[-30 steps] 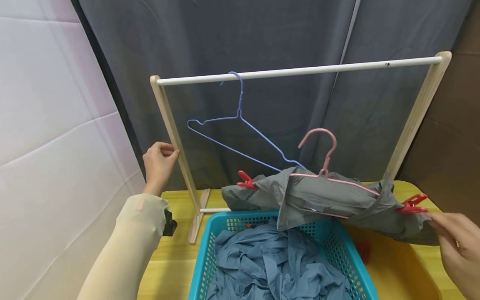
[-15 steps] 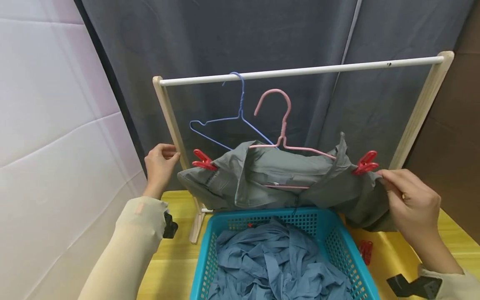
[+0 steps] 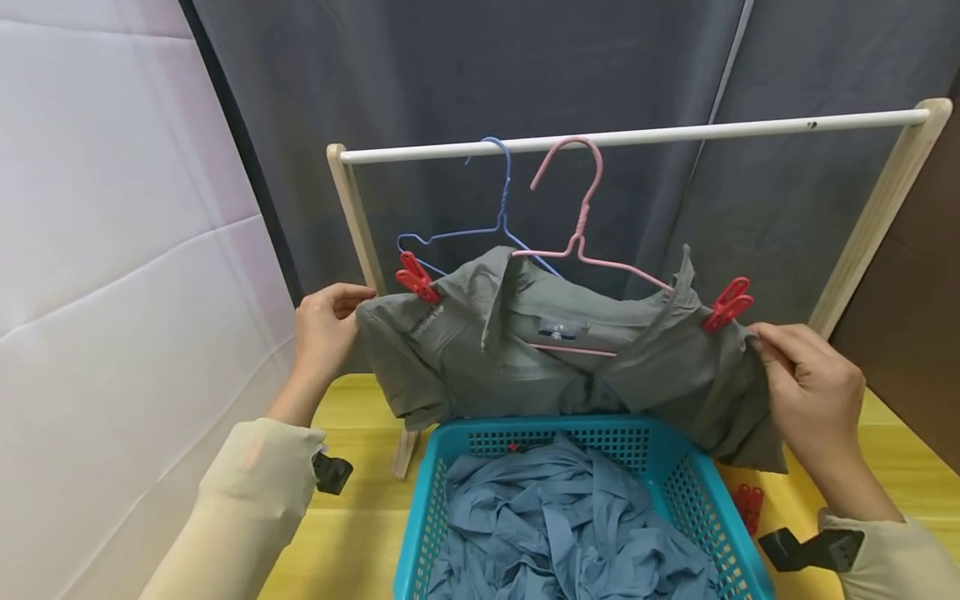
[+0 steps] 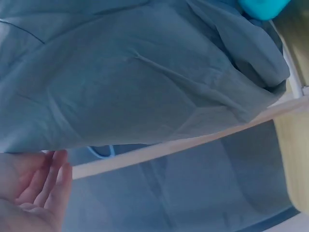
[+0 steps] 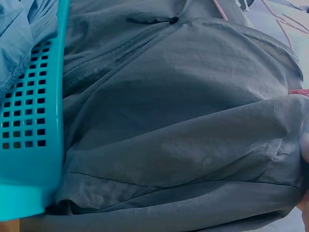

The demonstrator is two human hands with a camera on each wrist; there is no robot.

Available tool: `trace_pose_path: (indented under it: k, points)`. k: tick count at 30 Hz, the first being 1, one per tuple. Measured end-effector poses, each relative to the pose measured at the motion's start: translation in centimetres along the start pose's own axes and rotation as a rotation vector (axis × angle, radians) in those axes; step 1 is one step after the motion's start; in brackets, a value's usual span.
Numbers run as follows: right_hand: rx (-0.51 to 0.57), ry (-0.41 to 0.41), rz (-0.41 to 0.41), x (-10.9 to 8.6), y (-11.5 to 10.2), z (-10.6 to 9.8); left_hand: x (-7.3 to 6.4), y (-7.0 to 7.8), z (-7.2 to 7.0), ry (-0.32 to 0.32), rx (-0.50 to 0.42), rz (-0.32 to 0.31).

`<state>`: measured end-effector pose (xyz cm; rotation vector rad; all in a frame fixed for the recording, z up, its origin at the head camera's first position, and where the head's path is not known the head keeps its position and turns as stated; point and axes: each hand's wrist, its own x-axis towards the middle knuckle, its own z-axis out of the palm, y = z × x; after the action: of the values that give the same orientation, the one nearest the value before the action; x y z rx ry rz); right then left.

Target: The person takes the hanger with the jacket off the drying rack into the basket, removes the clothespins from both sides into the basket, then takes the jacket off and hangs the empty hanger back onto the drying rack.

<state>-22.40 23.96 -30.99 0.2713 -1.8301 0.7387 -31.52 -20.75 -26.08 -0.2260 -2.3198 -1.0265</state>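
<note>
A grey collared shirt (image 3: pixel 465 350) hangs on a pink hanger (image 3: pixel 581 221) and is held up in front of the rack. My left hand (image 3: pixel 322 329) is at the shirt's left shoulder edge, its fingertips partly covered by the fabric. At the right shoulder, my right hand (image 3: pixel 813 392) pinches the cloth between thumb and fingers. One red clothespin (image 3: pixel 417 277) clips the shirt at the left, and another red clothespin (image 3: pixel 729 304) at the right. The pink hook overlaps the white rail (image 3: pixel 675 133) in the head view.
A blue hanger (image 3: pixel 465 232) hangs on the rail behind the shirt. Below stands a turquoise basket (image 3: pixel 411 542) with crumpled blue cloth (image 3: pixel 547 517) inside. Loose red clothespins (image 3: pixel 748 507) lie right of it, and a wooden post (image 3: pixel 881 217) supports the rail's right end.
My right hand has carried the shirt and pink hanger left and up toward the rail. My left hand has gone from the rack's left post to the shirt's shoulder edge.
</note>
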Motion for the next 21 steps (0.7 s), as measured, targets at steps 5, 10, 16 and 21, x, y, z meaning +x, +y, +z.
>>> trace_pose_path:
  k: [5, 10, 16, 21]
  points:
    - [-0.015, 0.002, -0.008, -0.1, 0.1, 0.0, -2.0, 1.1, -1.0, -0.048, -0.075, 0.043]
    - [-0.016, -0.006, -0.007, -0.3, 0.2, 0.0, -4.3, 2.1, -1.9, -0.117, -0.156, 0.096]
    - [-0.017, -0.047, 0.007, -0.6, 0.3, -0.6, -6.0, 2.4, -2.4, -0.164, -0.076, 0.282]
    - [-0.017, -0.104, 0.001, -1.0, 0.2, -1.4, -6.8, 2.1, -2.8, -0.181, 0.049, 0.432]
